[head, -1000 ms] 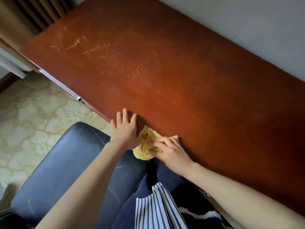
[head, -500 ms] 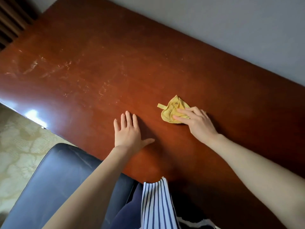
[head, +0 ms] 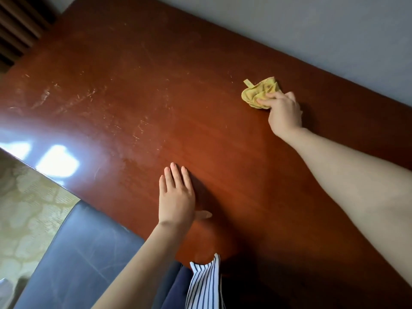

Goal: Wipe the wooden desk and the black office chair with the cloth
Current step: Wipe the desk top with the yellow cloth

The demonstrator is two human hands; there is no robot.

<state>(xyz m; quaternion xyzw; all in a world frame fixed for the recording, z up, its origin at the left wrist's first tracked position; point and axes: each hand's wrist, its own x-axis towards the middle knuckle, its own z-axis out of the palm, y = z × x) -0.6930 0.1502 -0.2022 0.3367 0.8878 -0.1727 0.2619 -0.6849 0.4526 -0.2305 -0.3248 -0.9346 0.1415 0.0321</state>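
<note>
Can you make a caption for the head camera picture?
Right hand holds a yellow cloth on the wooden desk; left hand rests flat.

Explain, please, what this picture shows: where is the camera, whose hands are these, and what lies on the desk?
No machine here: a person works with two bare hands. The camera sits on the person's head and looks down. The left hand lies flat on the wooden desk, fingers straight. The right hand reaches toward the wall and grips a crumpled yellow cloth, pressed on the desk. Pale scratch marks show farther left on it. The black chair is at bottom left.
</note>
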